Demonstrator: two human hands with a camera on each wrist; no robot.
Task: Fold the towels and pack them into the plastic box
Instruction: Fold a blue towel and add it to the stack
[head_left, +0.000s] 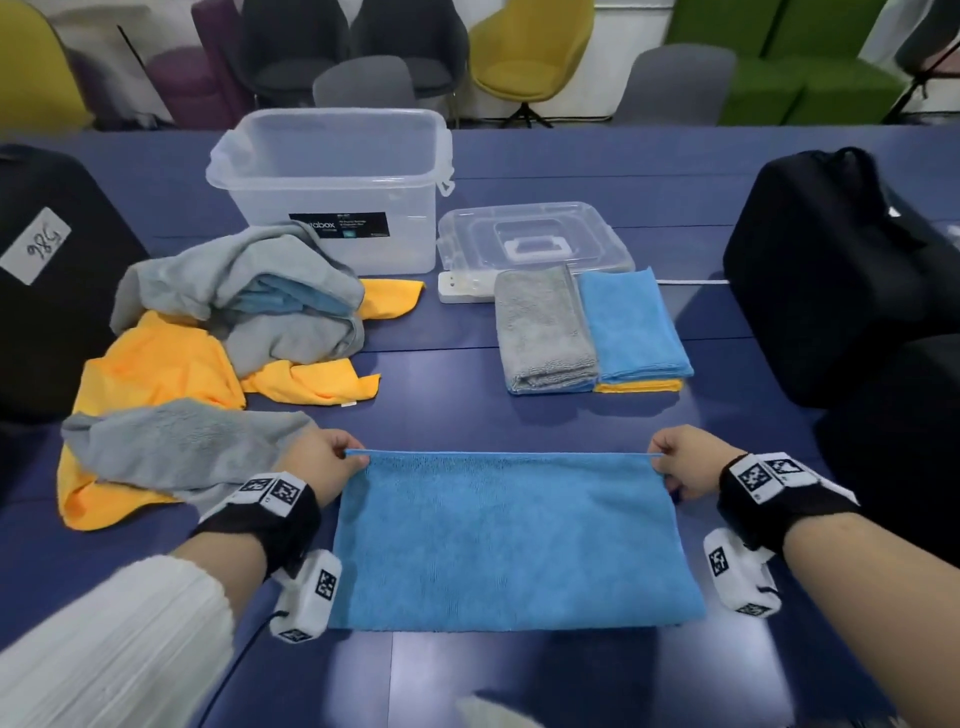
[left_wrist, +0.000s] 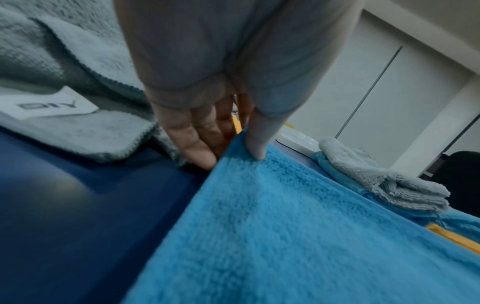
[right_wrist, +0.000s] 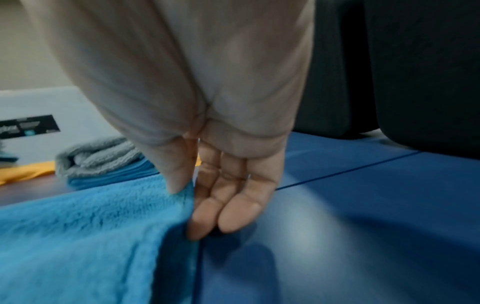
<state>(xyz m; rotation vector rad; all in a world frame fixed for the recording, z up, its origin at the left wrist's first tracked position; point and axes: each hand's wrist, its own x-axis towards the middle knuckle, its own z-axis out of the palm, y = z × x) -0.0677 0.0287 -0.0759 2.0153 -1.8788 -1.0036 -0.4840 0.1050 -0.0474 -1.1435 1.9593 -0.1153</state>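
Flanking the blue towel (head_left: 514, 535): unfolded heap (head_left: 228, 322), folded stack (head_left: 592, 332).

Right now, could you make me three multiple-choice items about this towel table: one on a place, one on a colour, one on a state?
1. Where does the lid lie?
A. on the box
B. on the table, right of the box
C. under the loose towels

2. What colour is the towel held by both hands?
A. orange
B. grey
C. blue

3. What is the state of the plastic box?
A. open, no towels visible inside
B. closed
C. tipped over

Key: 1 B, it lies flat beside the box. 2 C, the left hand and right hand pinch the blue towel by its far corners. 3 A, it stands lidless.
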